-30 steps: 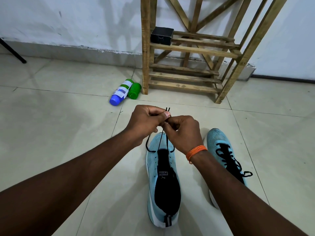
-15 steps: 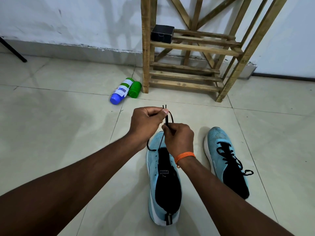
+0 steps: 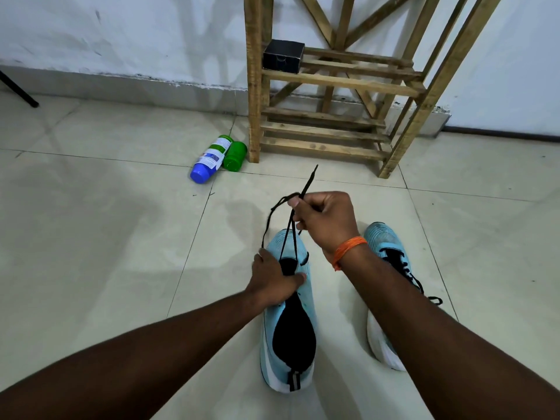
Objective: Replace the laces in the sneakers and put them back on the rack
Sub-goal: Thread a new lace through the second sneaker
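View down onto a pale tiled floor (image 3: 91, 268). A light blue knit sneaker (image 3: 288, 328) with a black tongue and white sole stood on it between the person's forearms, toe pointing away. The left hand (image 3: 274, 278) held the shoe at the forefoot, its grip closed over it: the thumb lay across the black tongue and the fingers curled down the left side. The right hand (image 3: 325, 221), with an orange thread band (image 3: 348, 248) at the wrist, hovered just above the toe. Its grip was pinched tight on a thin black lace (image 3: 308, 183). Two strands ran from the fist down to the shoe's front eyelets, one end stuck up past the knuckles, and a slack loop hung to the left. A matching laced sneaker (image 3: 391, 259) stood just beside, to the right.

Against the white wall (image 3: 121, 31) stood a slatted wooden rack (image 3: 333, 83). On one shelf sat a small closed black box (image 3: 283, 57), its contents hidden. Near the rack's left leg two containers lay on their sides, touching: a white-labelled bottle (image 3: 209, 160) with a blue cap and a green plastic bottle (image 3: 235, 156). What they held could not be told.
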